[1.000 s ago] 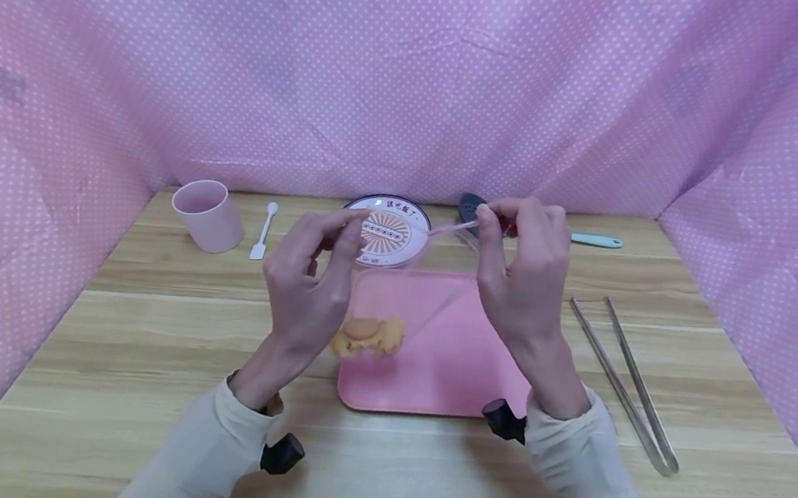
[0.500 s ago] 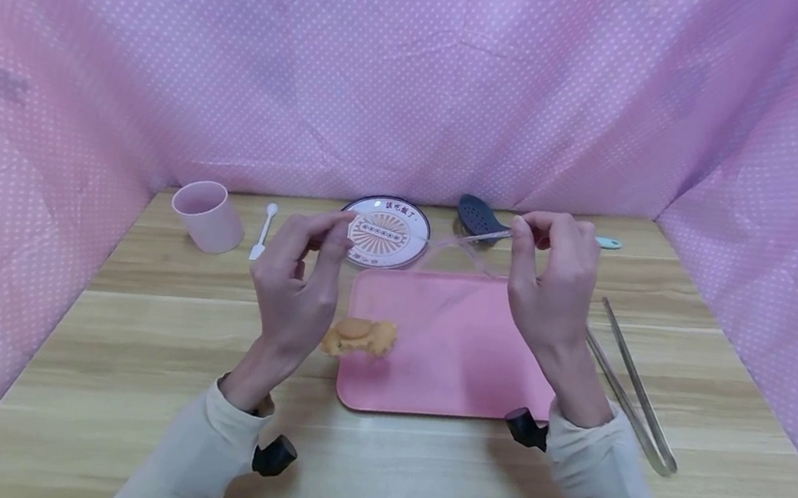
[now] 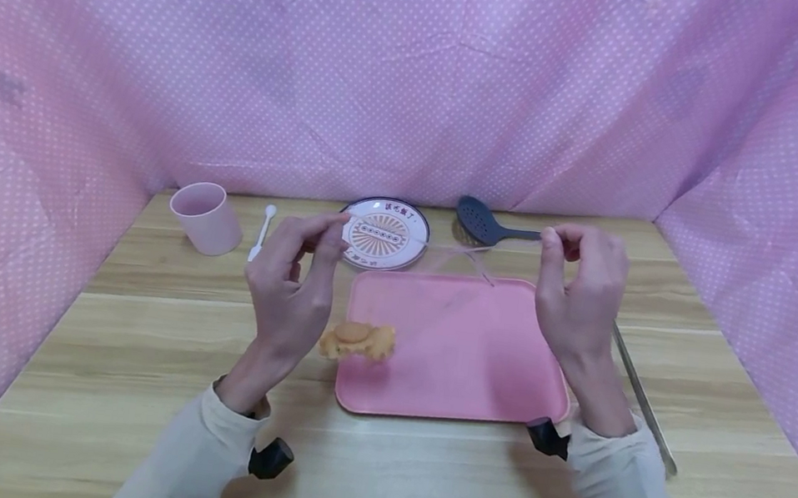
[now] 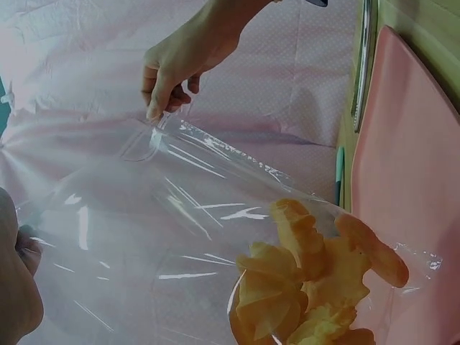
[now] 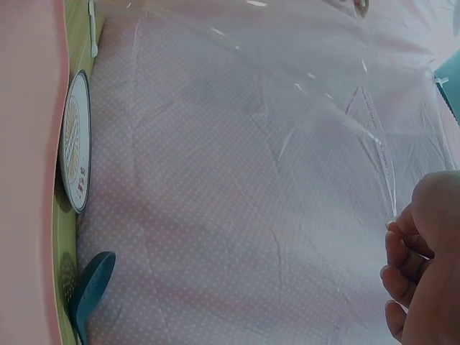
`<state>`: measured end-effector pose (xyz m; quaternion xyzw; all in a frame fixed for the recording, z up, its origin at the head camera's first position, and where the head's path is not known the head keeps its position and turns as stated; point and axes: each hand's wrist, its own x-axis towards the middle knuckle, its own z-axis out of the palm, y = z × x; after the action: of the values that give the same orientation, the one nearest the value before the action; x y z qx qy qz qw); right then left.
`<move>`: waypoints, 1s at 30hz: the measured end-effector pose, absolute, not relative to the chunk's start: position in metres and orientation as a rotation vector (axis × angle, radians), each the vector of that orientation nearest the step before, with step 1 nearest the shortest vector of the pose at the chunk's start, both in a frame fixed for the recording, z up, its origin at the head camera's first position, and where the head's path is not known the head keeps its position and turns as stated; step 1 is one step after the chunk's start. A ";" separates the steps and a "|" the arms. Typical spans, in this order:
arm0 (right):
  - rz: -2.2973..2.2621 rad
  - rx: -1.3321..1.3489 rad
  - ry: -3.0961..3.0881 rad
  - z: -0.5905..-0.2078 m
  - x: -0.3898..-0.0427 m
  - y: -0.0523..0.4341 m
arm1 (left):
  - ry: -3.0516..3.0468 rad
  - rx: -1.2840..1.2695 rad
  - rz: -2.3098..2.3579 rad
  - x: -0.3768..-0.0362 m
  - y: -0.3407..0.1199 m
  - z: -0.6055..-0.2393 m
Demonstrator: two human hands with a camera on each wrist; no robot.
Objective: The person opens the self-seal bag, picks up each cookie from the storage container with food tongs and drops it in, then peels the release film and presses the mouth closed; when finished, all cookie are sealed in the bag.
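Observation:
A clear plastic bag (image 4: 180, 244) hangs stretched between my two hands, its upper part raised above the tray. My left hand (image 3: 291, 289) pinches one side of the bag's top between thumb and forefinger. On the opposite side, my right hand (image 3: 582, 298) pinches the top edge, pulling a corner out to the right; the right wrist view shows its other fingers curled. Several golden-brown, bread-like pieces (image 4: 316, 277) lie bunched at the bottom of the bag. In the head view, they overlap the left edge of the pink tray (image 3: 460, 358).
Behind the tray stands a patterned plate (image 3: 381, 238), with a dark slotted spoon (image 3: 478, 219) to its right. A pink cup (image 3: 209, 220) and a small white spatula (image 3: 264, 231) are at the back left. Metal tongs (image 3: 644, 399) lie right, partly hidden by my right arm.
My right hand has moved right and slightly down, drawing the bag's top wider. My left hand has shifted slightly left, and the bread-like pieces have moved a little left with the bag.

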<state>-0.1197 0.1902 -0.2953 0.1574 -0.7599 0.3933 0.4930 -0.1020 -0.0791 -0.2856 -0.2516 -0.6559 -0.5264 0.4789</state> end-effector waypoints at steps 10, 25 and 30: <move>0.932 0.342 -1.867 -0.302 -0.119 0.209 | -1.609 -0.618 -1.275 -0.103 -0.083 -0.286; 0.827 0.252 -1.925 -0.319 -0.119 0.244 | -1.577 -0.614 -1.276 -0.106 -0.085 -0.285; 0.799 0.213 -1.975 -0.324 -0.117 0.254 | -1.573 -0.621 -1.286 -0.106 -0.087 -0.286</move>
<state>-0.1170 0.2544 -0.3245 0.0873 -0.8093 0.3274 0.4797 -0.1060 -0.0867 -0.2861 -0.2552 -0.6467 -0.5286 0.4871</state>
